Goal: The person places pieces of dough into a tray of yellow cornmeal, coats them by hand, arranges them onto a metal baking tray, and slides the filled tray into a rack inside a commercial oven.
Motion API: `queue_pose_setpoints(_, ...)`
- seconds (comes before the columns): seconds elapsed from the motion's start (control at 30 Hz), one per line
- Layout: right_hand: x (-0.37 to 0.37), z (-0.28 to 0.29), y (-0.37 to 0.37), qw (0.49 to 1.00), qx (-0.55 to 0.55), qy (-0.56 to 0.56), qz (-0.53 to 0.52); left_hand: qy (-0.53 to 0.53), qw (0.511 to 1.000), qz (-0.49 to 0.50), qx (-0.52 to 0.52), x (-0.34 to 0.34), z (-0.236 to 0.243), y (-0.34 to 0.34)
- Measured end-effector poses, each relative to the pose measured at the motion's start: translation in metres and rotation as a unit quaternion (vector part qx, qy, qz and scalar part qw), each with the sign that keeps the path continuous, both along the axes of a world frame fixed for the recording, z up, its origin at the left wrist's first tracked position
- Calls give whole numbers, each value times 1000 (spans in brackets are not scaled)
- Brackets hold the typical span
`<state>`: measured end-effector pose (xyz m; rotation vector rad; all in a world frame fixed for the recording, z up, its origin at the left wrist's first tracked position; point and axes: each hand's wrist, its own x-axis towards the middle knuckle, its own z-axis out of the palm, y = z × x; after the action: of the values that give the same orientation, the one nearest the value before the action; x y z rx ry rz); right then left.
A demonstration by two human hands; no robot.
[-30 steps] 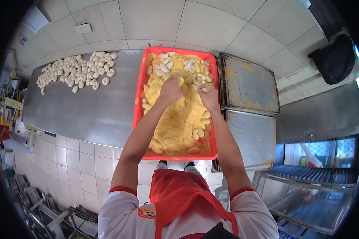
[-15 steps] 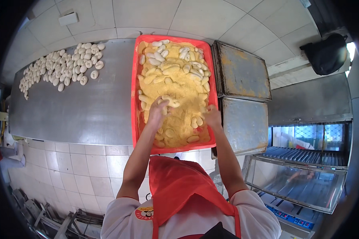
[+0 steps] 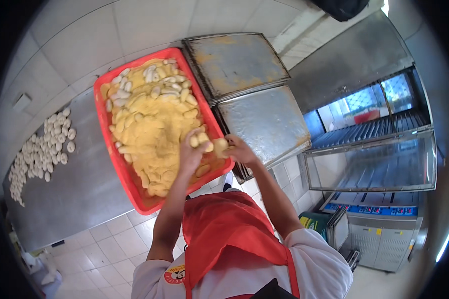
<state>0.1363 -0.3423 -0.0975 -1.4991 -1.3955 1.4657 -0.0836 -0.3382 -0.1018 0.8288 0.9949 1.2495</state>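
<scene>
Oval dough pieces coated in yellow crumbs sit in my left hand, its fingers curled around several of them. My right hand grips another coated dough piece just to the right. Both hands are over the near right corner of a large red tub. Inside the tub lies a heap of yellow crumbs, with many coated dough pieces half buried in it. Paler, barely coated dough pieces lie toward its far end.
The tub rests on a metal table, with plain white dough pieces spread at the left. Stacked baking trays flank the tub on the right. Further right, a metal oven has its glass door lowered.
My view has turned right, so the tub appears farther left and tilted. My hands have come closer together and now hold dough pieces near the tub's right edge.
</scene>
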Motion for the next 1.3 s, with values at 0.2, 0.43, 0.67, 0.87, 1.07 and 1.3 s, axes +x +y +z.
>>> queue_pose_setpoints(0.2, 173, 53, -20, 974, -41, -219, -40, 263, 897, -56, 352, 154, 32, -18)
queue_pose_setpoints(0.43, 252, 19, 9, 926, 46, -369, 67, 598, 723, -283, 198, 253, 38, -16)
queue_pose_setpoints(0.67, 346, 26, 27, 950, 173, -261, -18, 580, 754, -305, 34, 334, 68, 11)
queue_pose_setpoints(0.87, 397, 22, 20, 944, -20, 266, -193, 222, 938, -267, -13, 421, 67, 42)
queue_pose_setpoints(1.07, 431, 4, 34, 984, 10, 49, -174, 547, 741, -324, 217, 427, 17, 59)
queue_pose_setpoints(1.3, 405, 40, 22, 903, 233, -333, -139, 594, 703, -322, 221, 357, 91, 53)
